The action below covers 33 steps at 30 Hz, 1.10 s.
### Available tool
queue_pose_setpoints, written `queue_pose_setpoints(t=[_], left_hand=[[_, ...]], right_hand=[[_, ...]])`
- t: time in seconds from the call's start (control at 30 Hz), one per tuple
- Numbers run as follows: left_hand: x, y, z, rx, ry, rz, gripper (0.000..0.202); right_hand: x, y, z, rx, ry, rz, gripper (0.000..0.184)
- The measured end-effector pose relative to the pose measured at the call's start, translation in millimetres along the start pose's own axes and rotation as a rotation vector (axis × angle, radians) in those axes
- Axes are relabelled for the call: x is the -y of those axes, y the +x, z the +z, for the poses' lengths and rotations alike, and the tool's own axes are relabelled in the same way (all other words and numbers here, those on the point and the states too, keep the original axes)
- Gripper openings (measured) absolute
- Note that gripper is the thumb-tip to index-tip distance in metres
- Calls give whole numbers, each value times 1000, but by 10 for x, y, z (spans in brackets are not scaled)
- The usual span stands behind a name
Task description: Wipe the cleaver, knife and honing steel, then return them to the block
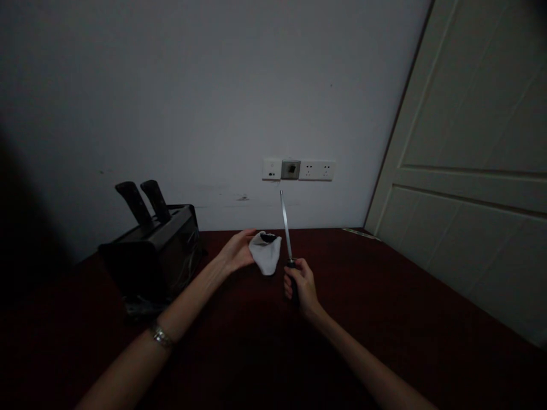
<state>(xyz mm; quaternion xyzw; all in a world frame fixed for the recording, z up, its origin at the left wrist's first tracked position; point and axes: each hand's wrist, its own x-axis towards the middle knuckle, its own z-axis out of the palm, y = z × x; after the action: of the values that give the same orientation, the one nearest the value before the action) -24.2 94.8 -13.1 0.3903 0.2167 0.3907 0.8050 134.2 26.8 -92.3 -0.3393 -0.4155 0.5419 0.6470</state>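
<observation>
My right hand [300,283] is wrapped round the black handle of a sharpening steel [286,225]. Its thin metal rod points up and slightly left, toward the wall. In my left hand [240,250] is a white cloth [265,254] with a dark patch in its upper fold; the fingers are partly behind it. Cloth and rod are apart, with a small gap between them. Left of my left forearm stands a knife block [173,219] with two black-handled knives [143,203] in its top slots, blades hidden inside.
Both hands are above a dark red table [342,285]. Behind it is a pale wall with a row of sockets [316,170]. A panelled white door [470,239] borders the right side. Near it, a thin flat strip [361,234] lies at the table's back edge.
</observation>
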Motion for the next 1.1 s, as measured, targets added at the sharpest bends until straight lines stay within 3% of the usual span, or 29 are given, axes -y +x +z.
queue_pose_setpoints(t=[0.07, 0.13, 0.2, 0.3, 0.4, 0.53, 0.6, 0.8, 0.93, 1.1], left_hand=[[1, -9, 27, -72, 65, -2, 28], [28, -12, 40, -184, 269, 97, 24], [73, -23, 58, -261, 545, 284, 37], [146, -74, 128, -275, 950, 587, 52], [215, -153, 231, -138, 1311, 841, 34], [312, -209, 307, 212, 1636, 1034, 30], [358, -206, 306, 278, 1692, 1063, 33], [460, -174, 279, 232, 1572, 1156, 29], [468, -151, 241, 87, 1413, 1211, 26], [375, -139, 169, -140, 1275, 1159, 24]], right_hand=[[3, -9, 5, 17, -4, -9, 28], [2, -19, 10, 35, 3, -12, 29], [-1, -23, 13, 48, 13, -15, 31], [-10, -13, 17, 55, 9, -26, 34], [-17, 0, 21, 46, 6, -37, 35], [-25, -3, 24, 54, 1, -65, 32], [-34, -10, 24, 58, 0, -78, 31], [-6, -41, 39, 73, 51, -90, 26], [84, -71, 64, 121, 106, -84, 28], [147, -73, 74, 152, 121, -80, 31]])
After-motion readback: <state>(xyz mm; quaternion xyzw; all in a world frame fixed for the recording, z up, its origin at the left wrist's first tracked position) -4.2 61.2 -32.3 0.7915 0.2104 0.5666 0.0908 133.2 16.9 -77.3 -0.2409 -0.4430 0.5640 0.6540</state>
